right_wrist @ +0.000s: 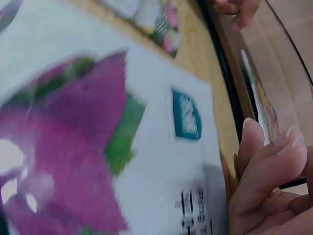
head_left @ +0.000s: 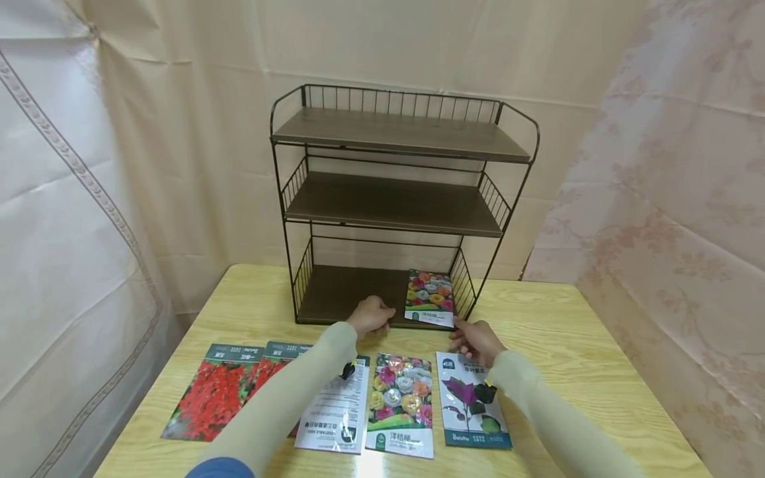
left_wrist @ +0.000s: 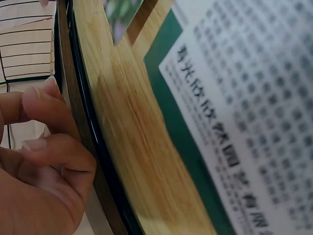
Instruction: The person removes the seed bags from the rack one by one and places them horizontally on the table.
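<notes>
A flower seed packet (head_left: pixel 429 295) with multicoloured blooms lies on the right side of the rack's bottom shelf (head_left: pixel 352 292), its lower end by the front edge. My right hand (head_left: pixel 478 342) pinches the packet's near right corner between thumb and fingers; in the right wrist view the packet (right_wrist: pixel 264 105) appears edge-on, running down to the fingertips (right_wrist: pixel 252 129). My left hand (head_left: pixel 372 315) is at the front edge of the same shelf, left of the packet, with loosely curled fingers and nothing in them, as the left wrist view shows of the hand (left_wrist: pixel 49 166).
The three-tier rack (head_left: pixel 400 136) has dark metal side rails. On the wooden table (head_left: pixel 568 332) before it lie two red-flower packets (head_left: pixel 218 392), a white text-covered packet (head_left: pixel 335 418), a second multicoloured flower packet (head_left: pixel 400 398) and a purple-leaf packet (head_left: pixel 472 405) under my right wrist.
</notes>
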The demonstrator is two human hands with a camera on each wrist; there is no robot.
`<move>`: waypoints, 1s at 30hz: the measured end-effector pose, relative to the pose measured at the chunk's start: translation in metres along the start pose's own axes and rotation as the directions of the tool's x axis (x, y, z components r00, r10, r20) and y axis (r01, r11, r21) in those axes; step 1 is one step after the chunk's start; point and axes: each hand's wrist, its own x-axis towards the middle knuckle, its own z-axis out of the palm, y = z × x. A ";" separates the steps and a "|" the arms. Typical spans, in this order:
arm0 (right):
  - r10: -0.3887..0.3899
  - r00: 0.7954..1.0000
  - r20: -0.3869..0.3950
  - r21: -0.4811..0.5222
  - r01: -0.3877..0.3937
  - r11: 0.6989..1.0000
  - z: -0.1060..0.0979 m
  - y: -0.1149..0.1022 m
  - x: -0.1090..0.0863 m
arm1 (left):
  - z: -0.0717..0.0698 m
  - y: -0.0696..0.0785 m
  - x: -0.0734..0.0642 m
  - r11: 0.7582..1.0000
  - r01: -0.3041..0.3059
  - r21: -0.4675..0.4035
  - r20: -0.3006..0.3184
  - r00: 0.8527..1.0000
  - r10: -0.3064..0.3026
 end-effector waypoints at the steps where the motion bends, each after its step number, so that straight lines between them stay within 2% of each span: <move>1: 0.006 1.000 0.004 0.017 -0.006 1.000 0.000 0.000 0.001 | 0.000 0.001 0.000 1.000 -0.001 0.021 0.003 1.000 0.001; 5: 0.022 0.999 0.026 0.075 -0.024 0.997 0.002 -0.001 0.002 | -0.002 0.006 -0.001 0.993 -0.005 0.114 0.005 1.000 0.004; 10: 0.040 0.998 0.039 0.131 -0.045 0.990 0.005 -0.001 0.005 | -0.002 0.012 -0.002 0.971 -0.002 0.238 -0.001 1.000 0.002; 13: 0.044 0.997 0.061 0.159 -0.053 0.986 0.009 -0.001 0.005 | -0.001 0.014 -0.002 0.959 -0.005 0.284 -0.001 1.000 0.005; 16: 0.048 0.996 0.076 0.183 -0.061 0.981 0.015 -0.002 0.005 | 0.000 0.013 0.000 0.954 -0.002 0.299 0.000 1.000 0.002; 20: 0.056 0.997 0.044 0.224 -0.064 0.972 0.022 -0.004 0.005 | 0.001 0.013 0.001 0.953 -0.010 0.303 0.002 1.000 0.010; 23: 0.079 0.997 0.010 0.282 -0.078 0.956 0.025 -0.005 0.006 | 0.000 0.013 0.001 0.953 -0.013 0.303 0.005 1.000 0.012; 30: 0.111 0.993 0.036 0.386 -0.116 0.915 0.028 -0.003 0.007 | 0.000 0.012 -0.001 0.953 -0.009 0.301 0.014 1.000 0.005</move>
